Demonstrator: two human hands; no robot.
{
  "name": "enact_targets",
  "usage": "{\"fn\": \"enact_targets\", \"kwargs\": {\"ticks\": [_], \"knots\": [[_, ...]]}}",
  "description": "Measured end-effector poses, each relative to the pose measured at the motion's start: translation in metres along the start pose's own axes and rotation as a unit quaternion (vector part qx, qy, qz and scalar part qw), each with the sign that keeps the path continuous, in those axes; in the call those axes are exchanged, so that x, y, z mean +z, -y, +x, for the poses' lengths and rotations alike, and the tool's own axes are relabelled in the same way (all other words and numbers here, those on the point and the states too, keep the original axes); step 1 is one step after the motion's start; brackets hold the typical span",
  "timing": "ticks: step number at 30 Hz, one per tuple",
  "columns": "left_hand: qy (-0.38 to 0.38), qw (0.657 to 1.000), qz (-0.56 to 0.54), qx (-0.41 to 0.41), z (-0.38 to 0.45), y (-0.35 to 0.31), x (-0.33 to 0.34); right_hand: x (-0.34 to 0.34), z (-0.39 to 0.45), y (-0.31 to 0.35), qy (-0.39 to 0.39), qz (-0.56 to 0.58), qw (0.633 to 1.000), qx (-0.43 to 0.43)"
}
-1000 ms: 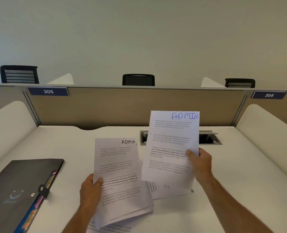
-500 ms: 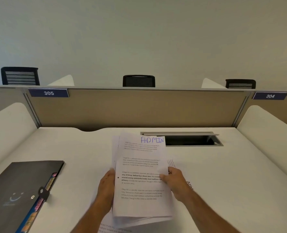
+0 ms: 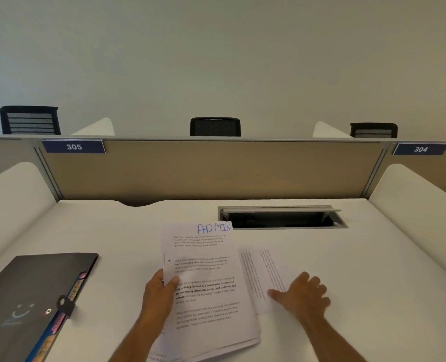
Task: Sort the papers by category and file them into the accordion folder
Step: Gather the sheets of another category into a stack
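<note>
My left hand point(image 3: 160, 293) grips the left edge of a stack of printed sheets point(image 3: 208, 288), held tilted above the desk; its top sheet reads "ADMIN" in blue ink. My right hand point(image 3: 304, 293) lies flat, fingers spread, on another printed sheet point(image 3: 262, 273) that rests on the desk, turned sideways, just right of the stack. More paper peeks out under the stack at the bottom edge point(image 3: 159, 357). The black accordion folder point(image 3: 31, 291) lies shut on the desk at the left, with coloured tabs showing along its right edge and an elastic clasp.
The white desk point(image 3: 360, 270) has curved side dividers left and right and a tan partition point(image 3: 216, 171) at the back. An open cable tray point(image 3: 282, 218) is set into the desk behind the papers. Black chairs stand beyond the partition.
The blue "ADMIN" sheet, held apart in my right hand a second ago, now lies on top of the left-hand stack. My right hand let go and moved right onto the sheet on the desk.
</note>
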State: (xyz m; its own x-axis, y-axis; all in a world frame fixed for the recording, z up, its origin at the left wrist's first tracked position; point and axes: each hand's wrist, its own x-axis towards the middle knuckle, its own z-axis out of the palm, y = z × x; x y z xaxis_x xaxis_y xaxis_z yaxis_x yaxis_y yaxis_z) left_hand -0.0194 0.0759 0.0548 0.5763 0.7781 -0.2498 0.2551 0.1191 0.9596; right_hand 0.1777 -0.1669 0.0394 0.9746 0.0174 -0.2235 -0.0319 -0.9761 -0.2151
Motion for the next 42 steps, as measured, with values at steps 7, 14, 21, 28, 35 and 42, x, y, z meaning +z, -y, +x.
{"fn": "enact_targets", "kwargs": {"ticks": [7,14,21,28,35,42], "knots": [[0.002,1.0,0.017,0.008,0.002,0.0,0.001,-0.007,0.019,-0.01,0.095,0.086,0.99,0.056],[0.007,1.0,0.014,0.011,0.002,0.0,0.002,-0.012,0.03,-0.017,0.024,0.25,0.968,-0.026],[0.0,0.999,0.035,0.034,-0.001,-0.004,0.0,-0.046,0.039,-0.022,-0.144,0.513,0.843,-0.067],[-0.015,0.998,0.038,0.053,-0.001,-0.011,0.001,-0.129,0.049,-0.007,-0.108,0.72,0.672,-0.135],[0.009,0.999,-0.014,0.047,-0.004,-0.016,0.007,-0.173,0.056,0.001,-0.012,0.753,0.63,-0.186],[0.109,0.989,-0.097,0.033,-0.012,-0.028,0.018,-0.137,0.044,0.023,0.125,0.67,0.711,-0.175]]}}
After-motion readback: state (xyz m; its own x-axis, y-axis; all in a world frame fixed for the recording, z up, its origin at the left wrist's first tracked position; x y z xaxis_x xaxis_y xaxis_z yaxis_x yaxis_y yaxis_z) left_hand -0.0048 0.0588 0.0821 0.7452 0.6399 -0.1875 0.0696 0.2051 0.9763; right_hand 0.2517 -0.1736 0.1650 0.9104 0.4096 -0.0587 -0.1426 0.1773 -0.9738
